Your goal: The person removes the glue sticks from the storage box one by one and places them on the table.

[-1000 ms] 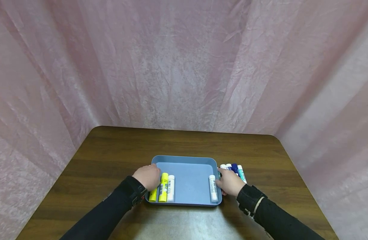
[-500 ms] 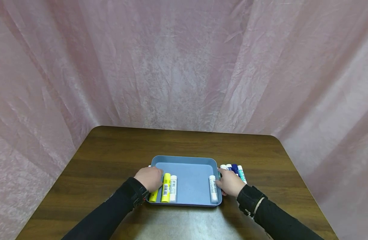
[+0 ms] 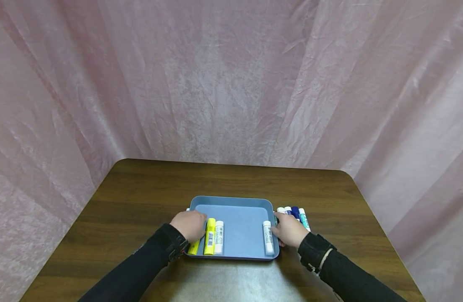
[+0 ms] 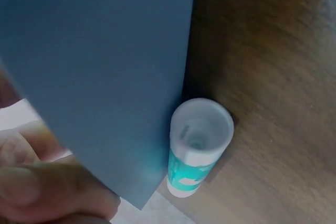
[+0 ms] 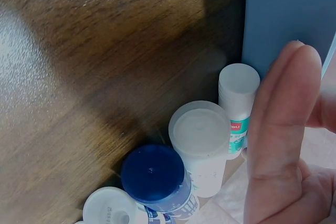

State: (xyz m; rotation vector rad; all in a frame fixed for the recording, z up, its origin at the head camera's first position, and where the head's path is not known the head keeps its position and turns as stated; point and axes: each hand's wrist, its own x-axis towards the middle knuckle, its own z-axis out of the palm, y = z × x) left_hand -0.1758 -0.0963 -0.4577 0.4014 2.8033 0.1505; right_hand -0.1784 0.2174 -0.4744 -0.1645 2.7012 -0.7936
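Head: L hand (image 3: 188, 225) over L end of tray (image 3: 240, 226), nr yellow stick (image 3: 210, 237) in it; can't tell if gripping. R hand (image 3: 290, 230) pinches tray's R wall; tray's on table (image 3: 231, 180). L wrist: teal-white stick (image 4: 191, 172) just outside tray. R wrist: blue-cap stick (image 5: 153, 177) beside white stick (image 5: 201, 140).

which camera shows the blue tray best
The head view: it shows nearly all of the tray from above, though the left hand and right hand hide parts of its short sides. The left wrist view shows only one outer side, close up; the right wrist view, just a piece at upper right.
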